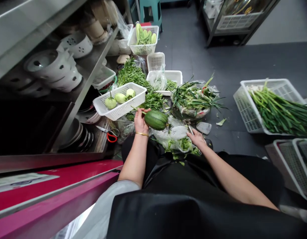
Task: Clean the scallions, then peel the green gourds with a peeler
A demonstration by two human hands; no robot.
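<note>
My left hand [141,122] is closed around the stem end of a dark green, faintly striped squash [156,119], which lies sideways above my lap. In my right hand [197,138] is a peeler [190,128] with a metal handle, its head pointing away from me and apart from the squash. Beneath both hands a clear plastic bag [177,134] holds green peelings and leaf scraps. Just beyond my left hand, a white basket [111,113] carries several pale green, peeled-looking squashes [120,97].
Leafy greens [132,74] are heaped behind the basket. A bag of green trimmings [193,99] sits ahead. At right stands a crate [248,114] of long green stalks. Orange-handled scissors [111,135] lie on the left, beside a metal shelf [93,74] with white pots.
</note>
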